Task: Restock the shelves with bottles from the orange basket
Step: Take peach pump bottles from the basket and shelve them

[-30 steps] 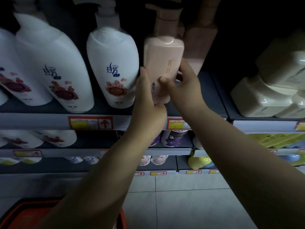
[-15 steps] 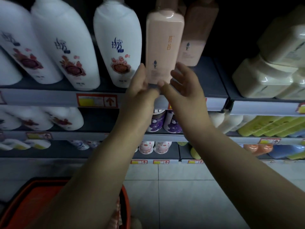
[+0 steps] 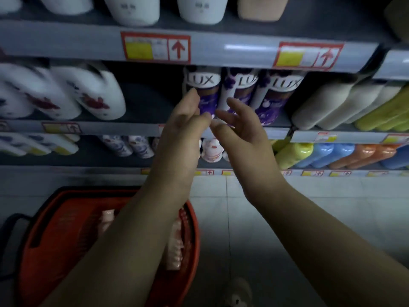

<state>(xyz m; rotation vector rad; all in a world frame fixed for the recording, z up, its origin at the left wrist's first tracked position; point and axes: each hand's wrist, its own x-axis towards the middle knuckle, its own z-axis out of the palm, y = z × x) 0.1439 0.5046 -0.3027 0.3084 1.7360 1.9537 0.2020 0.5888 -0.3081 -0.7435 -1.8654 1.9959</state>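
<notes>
The orange basket (image 3: 53,244) stands on the floor at the lower left, with pink bottles (image 3: 174,247) lying inside, partly hidden by my left forearm. A pink bottle (image 3: 261,9) stands on the top shelf, only its base in view. My left hand (image 3: 181,127) and my right hand (image 3: 241,127) hover side by side in front of the middle shelf, fingers apart, holding nothing.
Purple LUX bottles (image 3: 276,94) stand on the middle shelf behind my hands. White pump bottles (image 3: 95,94) fill the left, cream and yellow bottles (image 3: 345,105) the right. Blue and orange bottles (image 3: 345,154) lie on the low shelf. Tiled floor (image 3: 287,218) lies below.
Both hands let go of the pink bottle, which stays on the top shelf, and dropped to the middle shelf's height. The view tilted down, bringing the basket into sight.
</notes>
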